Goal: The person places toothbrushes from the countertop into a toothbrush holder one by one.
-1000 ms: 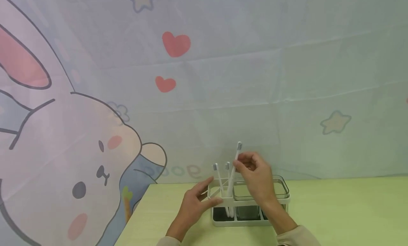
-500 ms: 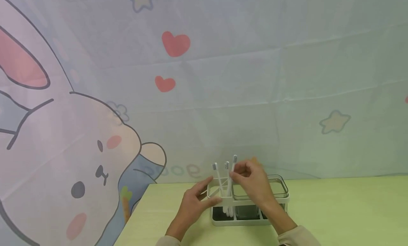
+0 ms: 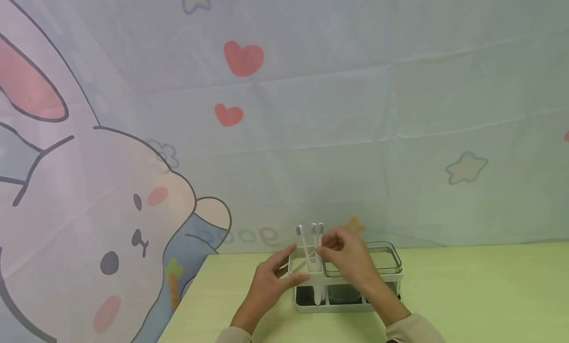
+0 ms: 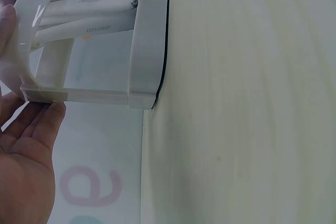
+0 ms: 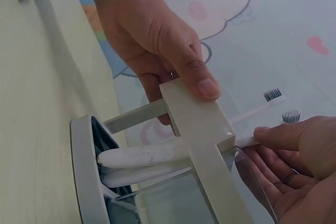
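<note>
A white toothbrush holder (image 3: 351,307) stands on the pale green table (image 3: 467,293). Three white toothbrushes stand in its left compartment, heads up. My left hand (image 3: 297,265) grips the holder's left end, thumb on the top bar (image 5: 195,113) and fingers behind. My right hand (image 3: 322,249) pinches the neck of the rightmost toothbrush (image 3: 320,234) just above the rack. In the right wrist view the white handles (image 5: 147,156) lie together inside the frame, and my right fingertips (image 5: 265,132) pinch one neck. The left wrist view shows the handles (image 4: 89,6) through the frame beside my palm (image 4: 26,171).
A clear tumbler (image 3: 369,256) fills the holder's middle and right part. A cartoon rabbit cloth (image 3: 133,185) hangs right behind the table. The table's left edge (image 3: 191,293) is close to the holder. Bare tabletop stretches to the right (image 3: 489,303).
My right hand has lowered the pinched toothbrush into the left compartment; its head now stands level with the other two. The left hand has stayed on the holder.
</note>
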Available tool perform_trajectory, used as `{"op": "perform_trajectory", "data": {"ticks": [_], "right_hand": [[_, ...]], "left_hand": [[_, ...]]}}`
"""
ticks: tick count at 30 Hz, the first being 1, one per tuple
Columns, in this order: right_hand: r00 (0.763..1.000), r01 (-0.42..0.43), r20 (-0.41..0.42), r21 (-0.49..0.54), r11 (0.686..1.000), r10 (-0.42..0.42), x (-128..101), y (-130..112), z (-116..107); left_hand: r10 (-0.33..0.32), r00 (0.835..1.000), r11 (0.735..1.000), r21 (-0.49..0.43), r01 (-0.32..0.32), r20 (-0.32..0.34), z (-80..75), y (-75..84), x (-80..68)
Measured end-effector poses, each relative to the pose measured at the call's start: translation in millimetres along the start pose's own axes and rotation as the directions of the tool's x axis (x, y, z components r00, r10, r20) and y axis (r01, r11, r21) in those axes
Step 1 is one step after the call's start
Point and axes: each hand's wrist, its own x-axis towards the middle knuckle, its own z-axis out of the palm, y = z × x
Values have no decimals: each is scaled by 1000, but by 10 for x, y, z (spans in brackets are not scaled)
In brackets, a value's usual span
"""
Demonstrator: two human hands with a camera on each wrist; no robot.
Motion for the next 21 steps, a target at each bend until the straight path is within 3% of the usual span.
{"op": "perform_trajectory", "data": {"ticks": [21], "right_hand": [[1000, 7, -3, -53, 999, -7, -8, -6, 5]], "left_hand": [[0, 1000, 1000, 23, 0, 5, -8, -48, 13]]}}
